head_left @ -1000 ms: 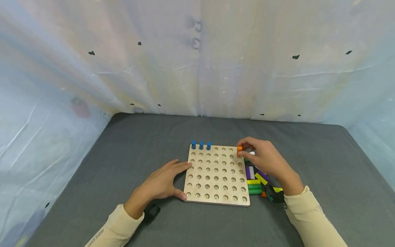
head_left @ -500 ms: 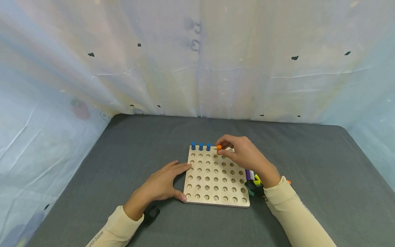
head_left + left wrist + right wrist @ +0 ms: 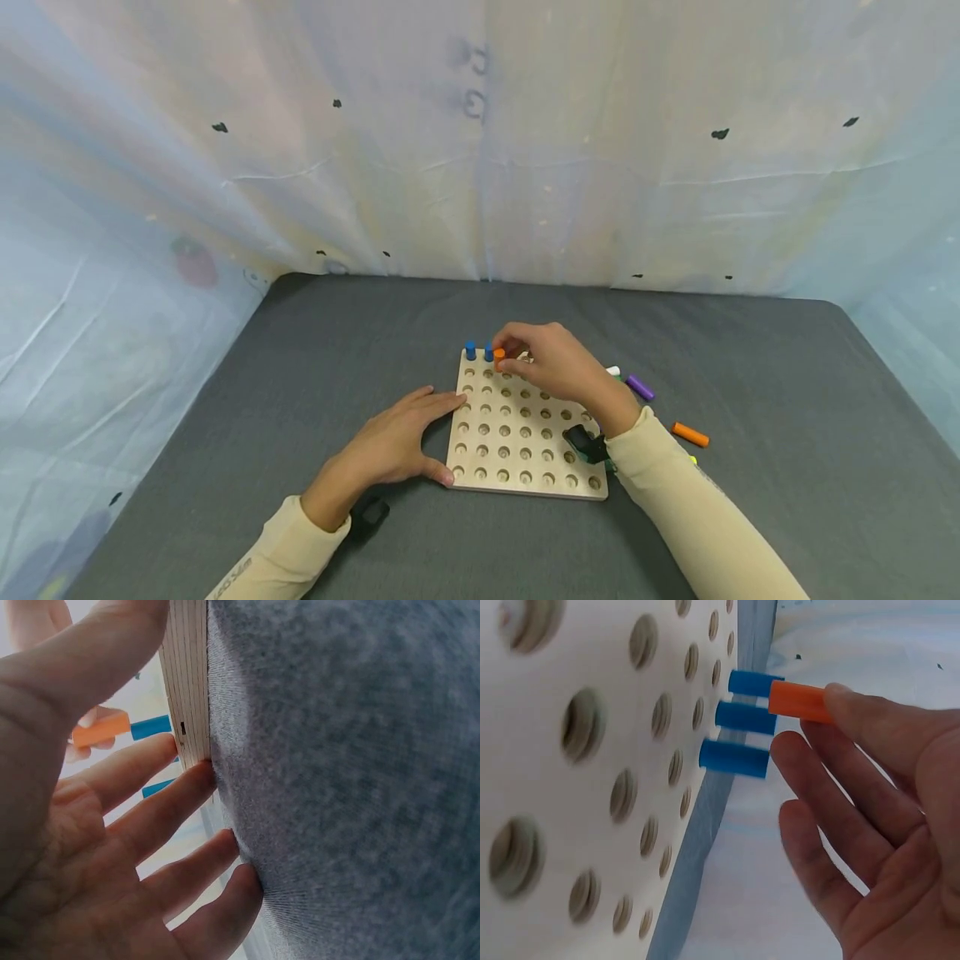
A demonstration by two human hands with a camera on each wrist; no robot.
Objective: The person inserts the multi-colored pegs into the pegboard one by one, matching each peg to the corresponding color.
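Note:
A pale wooden board (image 3: 514,421) with rows of round holes lies flat on the grey table. Three blue pegs (image 3: 735,757) stand in its far row at the left end. Thumb and fingertips of my right hand (image 3: 558,362) pinch an orange peg (image 3: 801,701), held above the board by the blue pegs. In the head view that hand covers one blue peg and the far right of the board. With fingers spread, my left hand (image 3: 393,437) rests against the board's left side, the thumb at its near corner. Fingertips touch the layered wooden edge (image 3: 193,682) in the left wrist view.
To the right of the board lie loose pegs: an orange one (image 3: 690,434), a purple one (image 3: 641,387) and a white one (image 3: 613,372). My right forearm (image 3: 697,500) hides others. A pale patterned curtain (image 3: 555,208) hangs behind the grey table (image 3: 390,325).
My right hand has carried the orange peg leftward along the board's far row, from the right corner to the blue pegs. The left hand has stayed at the board's side.

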